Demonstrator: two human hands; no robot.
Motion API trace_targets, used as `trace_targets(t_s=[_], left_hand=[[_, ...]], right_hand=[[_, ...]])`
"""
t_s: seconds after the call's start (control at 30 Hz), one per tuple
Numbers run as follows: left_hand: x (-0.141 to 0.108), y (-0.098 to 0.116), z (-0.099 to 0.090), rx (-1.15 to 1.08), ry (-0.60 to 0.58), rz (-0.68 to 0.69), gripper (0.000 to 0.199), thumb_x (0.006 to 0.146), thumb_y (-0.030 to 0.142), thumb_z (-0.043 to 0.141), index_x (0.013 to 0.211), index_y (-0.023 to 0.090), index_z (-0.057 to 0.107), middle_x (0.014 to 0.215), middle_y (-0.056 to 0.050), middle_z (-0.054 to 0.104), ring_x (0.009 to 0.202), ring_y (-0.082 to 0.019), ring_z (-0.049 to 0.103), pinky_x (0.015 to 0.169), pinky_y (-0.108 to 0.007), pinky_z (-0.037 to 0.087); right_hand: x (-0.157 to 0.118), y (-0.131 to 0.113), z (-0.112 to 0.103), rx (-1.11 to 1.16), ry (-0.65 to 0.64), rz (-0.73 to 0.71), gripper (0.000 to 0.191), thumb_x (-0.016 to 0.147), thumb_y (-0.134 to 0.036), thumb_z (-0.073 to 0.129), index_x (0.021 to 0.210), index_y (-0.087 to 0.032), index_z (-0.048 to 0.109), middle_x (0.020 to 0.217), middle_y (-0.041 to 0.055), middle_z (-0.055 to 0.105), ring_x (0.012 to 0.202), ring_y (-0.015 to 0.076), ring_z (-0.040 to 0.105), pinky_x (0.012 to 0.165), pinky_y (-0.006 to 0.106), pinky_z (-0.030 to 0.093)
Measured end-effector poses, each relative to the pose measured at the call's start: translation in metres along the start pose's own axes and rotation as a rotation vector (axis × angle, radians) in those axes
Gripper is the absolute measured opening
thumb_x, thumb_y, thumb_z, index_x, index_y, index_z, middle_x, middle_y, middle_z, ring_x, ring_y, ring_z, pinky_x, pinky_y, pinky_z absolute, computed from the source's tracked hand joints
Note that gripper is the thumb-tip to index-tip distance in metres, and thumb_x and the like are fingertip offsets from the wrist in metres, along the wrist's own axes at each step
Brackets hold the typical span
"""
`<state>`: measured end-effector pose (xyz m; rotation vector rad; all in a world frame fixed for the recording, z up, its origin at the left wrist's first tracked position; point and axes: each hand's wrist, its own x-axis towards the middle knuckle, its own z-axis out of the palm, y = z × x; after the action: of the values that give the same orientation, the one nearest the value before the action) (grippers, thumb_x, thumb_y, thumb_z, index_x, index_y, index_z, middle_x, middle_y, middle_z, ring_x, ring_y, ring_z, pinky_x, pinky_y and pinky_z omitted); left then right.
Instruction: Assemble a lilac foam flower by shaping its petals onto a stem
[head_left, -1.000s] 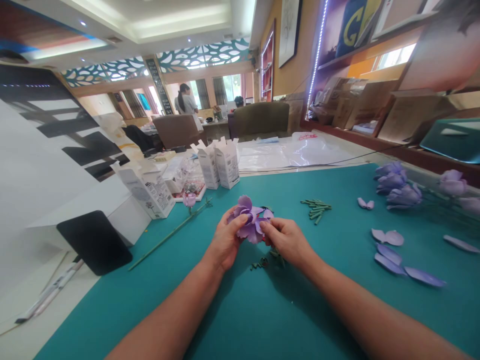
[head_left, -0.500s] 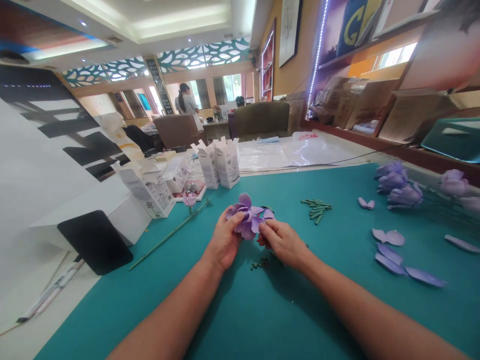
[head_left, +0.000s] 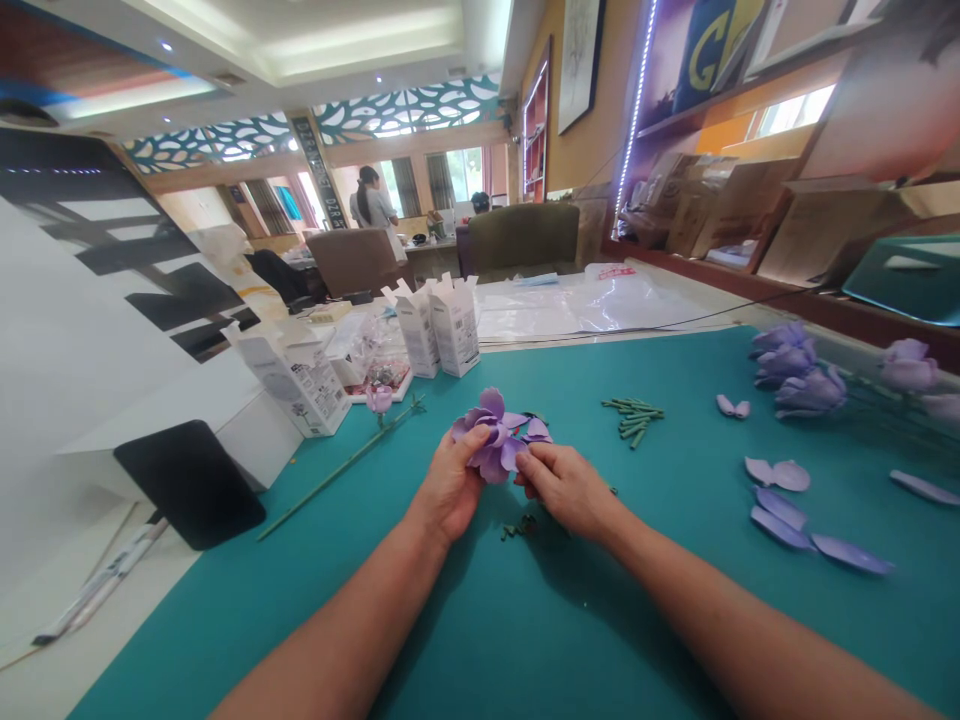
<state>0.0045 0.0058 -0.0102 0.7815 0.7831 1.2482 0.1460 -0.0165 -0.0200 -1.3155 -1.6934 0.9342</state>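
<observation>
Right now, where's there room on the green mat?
The mat is open between the stem and left forearm, also between that and the right forearm, nearer than the green scraps. Petals and flowers crowd the right.

The open flower (head_left: 493, 466) is light purple, the loose petals (head_left: 851, 553) a bluer violet, the mat (head_left: 480, 640) plain teal, the short sticks (head_left: 637, 438) dull green. White cartons (head_left: 457, 335) bear grey print; the flat panel (head_left: 187, 485) is black. A teal lattice (head_left: 405, 113) carries leaf-shaped cut-outs.
</observation>
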Motion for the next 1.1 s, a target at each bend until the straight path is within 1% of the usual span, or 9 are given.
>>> trace_targets(t_s=[0.17,0.27,0.37,0.43,0.53,0.67,0.8,0.93,1.1], left_hand=[[0.000,0.003,-0.001,-0.020,0.016,-0.002,0.037,0.060,0.031,0.076,0.088,0.017,0.057,0.077,0.001,0.062,0.063,-0.011,0.055,0.058,-0.022,0.042],[-0.001,0.007,-0.001,-0.043,0.022,-0.008,0.036,0.060,0.032,0.077,0.086,0.018,0.057,0.073,0.002,0.061,0.058,-0.009,0.052,0.053,-0.021,0.041],[-0.001,0.010,-0.001,-0.071,0.026,-0.026,0.033,0.060,0.030,0.077,0.081,0.018,0.056,0.068,0.004,0.058,0.053,-0.008,0.049,0.049,-0.019,0.039],[-0.001,0.011,-0.001,-0.086,0.026,-0.033,0.031,0.060,0.028,0.077,0.080,0.018,0.055,0.066,0.005,0.057,0.052,-0.007,0.049,0.048,-0.019,0.038],[-0.001,0.011,-0.002,-0.099,0.017,-0.035,0.031,0.061,0.028,0.077,0.081,0.018,0.055,0.066,0.005,0.057,0.051,-0.007,0.049,0.048,-0.020,0.039],[0.001,0.010,-0.003,-0.093,0.019,-0.060,0.030,0.063,0.027,0.074,0.086,0.018,0.058,0.074,0.002,0.061,0.060,-0.010,0.055,0.052,-0.021,0.042],[0.001,0.010,-0.003,-0.088,0.027,-0.088,0.028,0.065,0.025,0.072,0.089,0.017,0.060,0.081,-0.001,0.063,0.067,-0.012,0.058,0.056,-0.022,0.045],[0.002,0.009,-0.003,-0.081,0.019,-0.095,0.027,0.065,0.026,0.072,0.088,0.017,0.060,0.079,0.000,0.062,0.064,-0.011,0.056,0.055,-0.022,0.044],[0.002,0.009,-0.004,-0.059,0.020,-0.102,0.028,0.065,0.027,0.072,0.088,0.017,0.059,0.080,-0.001,0.062,0.065,-0.011,0.056,0.055,-0.022,0.044]], right_hand=[[0.004,0.004,-0.005,0.059,-0.008,-0.034,0.039,0.087,-0.043,0.038,0.061,-0.019,0.053,0.056,0.0004,0.055,0.053,0.0119,0.049,0.051,0.023,0.036],[0.011,0.009,-0.018,0.059,0.081,-0.026,0.040,0.086,-0.045,0.038,0.061,-0.018,0.054,0.055,0.0007,0.055,0.053,0.0124,0.050,0.052,0.024,0.037],[0.018,0.018,-0.033,-0.019,0.187,0.001,0.035,0.085,-0.042,0.041,0.063,-0.018,0.055,0.058,0.0011,0.058,0.054,0.0131,0.050,0.052,0.024,0.037],[0.020,0.023,-0.041,-0.105,0.226,0.010,0.031,0.084,-0.038,0.042,0.069,-0.019,0.060,0.060,0.0011,0.060,0.057,0.0141,0.051,0.054,0.025,0.038],[0.020,0.030,-0.043,-0.243,0.240,0.012,0.026,0.083,-0.028,0.042,0.086,-0.021,0.067,0.071,0.0016,0.065,0.065,0.0157,0.056,0.061,0.026,0.041],[0.018,0.036,-0.032,-0.507,0.141,-0.130,0.032,0.086,-0.019,0.041,0.102,-0.023,0.068,0.093,0.0055,0.067,0.084,0.0188,0.057,0.075,0.029,0.041],[0.016,0.040,-0.020,-0.773,-0.014,-0.252,0.032,0.089,-0.018,0.042,0.108,-0.022,0.067,0.099,0.0086,0.064,0.085,0.0204,0.052,0.077,0.031,0.038],[0.014,0.038,-0.018,-0.859,-0.091,-0.264,0.027,0.091,-0.024,0.043,0.099,-0.024,0.069,0.095,0.0080,0.063,0.082,0.0197,0.051,0.076,0.031,0.035],[0.014,0.035,-0.023,-0.871,-0.110,-0.191,0.022,0.089,-0.023,0.047,0.088,-0.022,0.069,0.092,0.0069,0.065,0.083,0.0200,0.052,0.075,0.030,0.034]])
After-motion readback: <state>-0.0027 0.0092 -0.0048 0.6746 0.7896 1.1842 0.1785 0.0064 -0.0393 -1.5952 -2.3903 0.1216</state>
